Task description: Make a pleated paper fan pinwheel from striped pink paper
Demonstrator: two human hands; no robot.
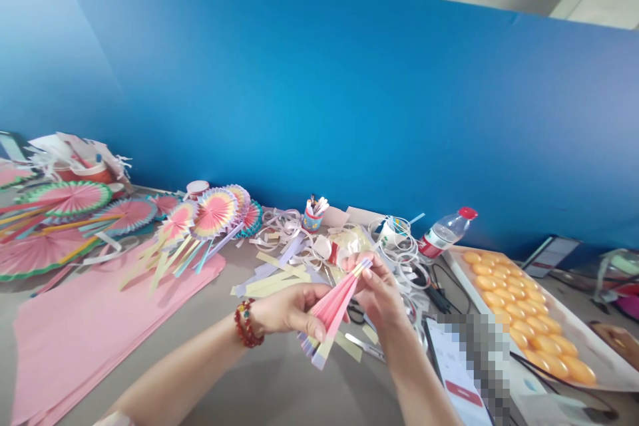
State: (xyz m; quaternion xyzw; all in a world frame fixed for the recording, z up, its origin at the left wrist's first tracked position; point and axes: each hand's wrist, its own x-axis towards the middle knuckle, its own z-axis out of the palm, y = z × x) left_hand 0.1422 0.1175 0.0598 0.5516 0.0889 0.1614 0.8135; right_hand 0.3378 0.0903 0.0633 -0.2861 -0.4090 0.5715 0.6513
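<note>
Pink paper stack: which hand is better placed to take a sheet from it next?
Probably the left hand: it is nearer the pink paper stack, while the right hand is farther across. Both hold the pleated paper, so the left would release first.

No text can be read: the red-and-white label (437,240) on the bottle (453,229) near the tabletop's (279,386) back edge is blurred, and lettering on the phone screen (446,353) toward the front edge is illegible.

Free passage runs over the grey tabletop (294,399) between the 2 forearms (194,366) — paper strips (279,284) and tangled white bands (407,249) obstruct the far side, a phone (452,353) the right.
</note>
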